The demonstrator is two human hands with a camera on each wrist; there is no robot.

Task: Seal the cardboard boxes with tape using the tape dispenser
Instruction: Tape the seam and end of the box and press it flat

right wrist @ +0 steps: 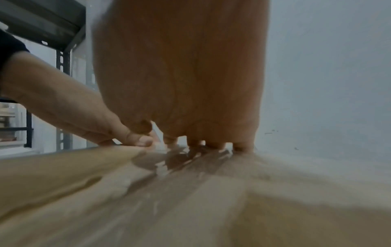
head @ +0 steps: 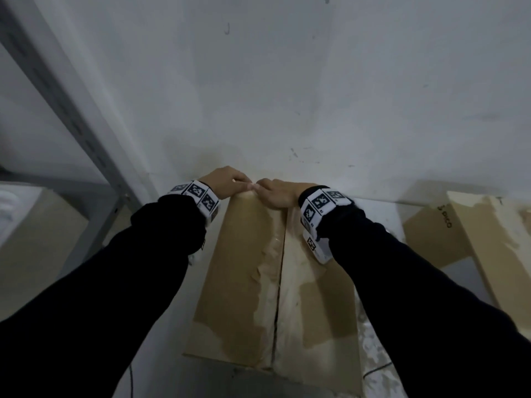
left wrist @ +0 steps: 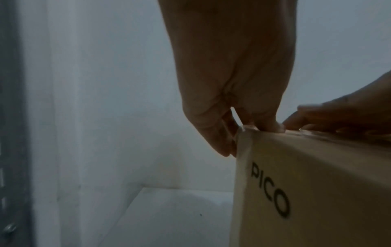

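A brown cardboard box marked PICO stands in front of me, flaps closed, with a seam down its middle. Glossy clear tape lies on the top near the far edge. My left hand is at that far edge: its thumb presses on top while the fingers reach down the far face. Beside it my right hand presses its fingertips on the taped top at the same edge. The two hands almost touch. No tape dispenser is in view.
A second cardboard box lies at the right. Another box sits at the left behind a grey metal rack upright. A white wall rises just beyond the box, which stands on a white surface.
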